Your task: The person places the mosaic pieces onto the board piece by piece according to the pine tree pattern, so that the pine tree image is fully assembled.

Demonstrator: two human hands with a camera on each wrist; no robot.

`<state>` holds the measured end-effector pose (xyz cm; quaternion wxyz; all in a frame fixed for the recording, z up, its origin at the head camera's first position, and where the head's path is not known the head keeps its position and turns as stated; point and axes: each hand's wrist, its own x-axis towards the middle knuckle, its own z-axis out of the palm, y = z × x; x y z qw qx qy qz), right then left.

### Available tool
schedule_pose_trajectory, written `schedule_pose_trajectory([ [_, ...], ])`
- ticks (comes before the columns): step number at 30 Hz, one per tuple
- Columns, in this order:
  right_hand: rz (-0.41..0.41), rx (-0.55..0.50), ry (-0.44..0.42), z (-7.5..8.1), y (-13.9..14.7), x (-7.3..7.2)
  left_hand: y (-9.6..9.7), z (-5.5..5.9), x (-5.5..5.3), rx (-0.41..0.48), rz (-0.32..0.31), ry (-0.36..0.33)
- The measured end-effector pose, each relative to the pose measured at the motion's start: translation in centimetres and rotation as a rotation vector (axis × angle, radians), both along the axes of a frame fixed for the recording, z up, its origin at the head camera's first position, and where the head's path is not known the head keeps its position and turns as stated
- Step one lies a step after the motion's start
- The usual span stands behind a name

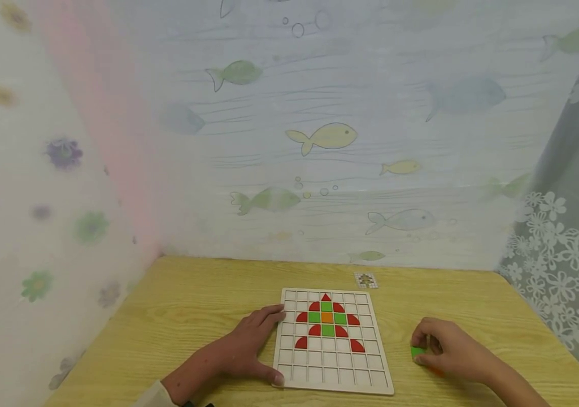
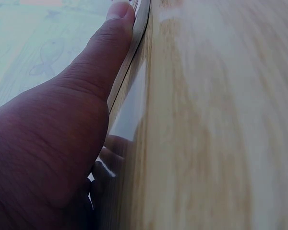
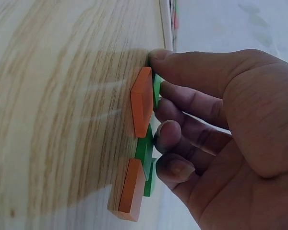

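Note:
A pale gridded board (image 1: 330,375) lies flat on the table. Red quarter-round tiles (image 1: 357,345), a red triangle at the top, several green square tiles (image 1: 327,330) and one orange square tile (image 1: 327,317) form a tree-like pattern in its cells. My left hand (image 1: 246,347) rests along the board's left edge, fingers extended, thumb at the near-left corner. To the right of the board, my right hand (image 1: 449,347) pinches a green tile (image 3: 157,90) between thumb and fingers, low over the table. Orange tiles (image 3: 142,103) and other green tiles (image 3: 144,149) lie beside these fingers.
Behind the board lies a small pattern card (image 1: 366,280) on the wooden table (image 1: 208,282). A fish-printed curtain (image 1: 320,169) hangs along the table's far edge, with a flowered one (image 1: 40,226) at the left and lace-like white flowers at the right.

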<state>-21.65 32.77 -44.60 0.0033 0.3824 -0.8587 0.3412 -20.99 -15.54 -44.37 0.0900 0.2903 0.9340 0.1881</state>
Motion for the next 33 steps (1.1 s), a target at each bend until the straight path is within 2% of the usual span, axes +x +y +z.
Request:
schedule_pose_trajectory([
  [6,0.000,-0.004,-0.009,0.1,-0.2,0.0,0.0,0.0,0.0,-0.005,0.001,-0.003],
  [24,-0.046,-0.001,-0.220,0.6,-0.4,0.2,0.0,0.1,0.1,0.004,0.005,-0.005],
  [33,-0.021,0.000,-0.238,1.0,-0.8,-0.2,0.0,0.0,0.0,0.005,0.001,-0.004],
])
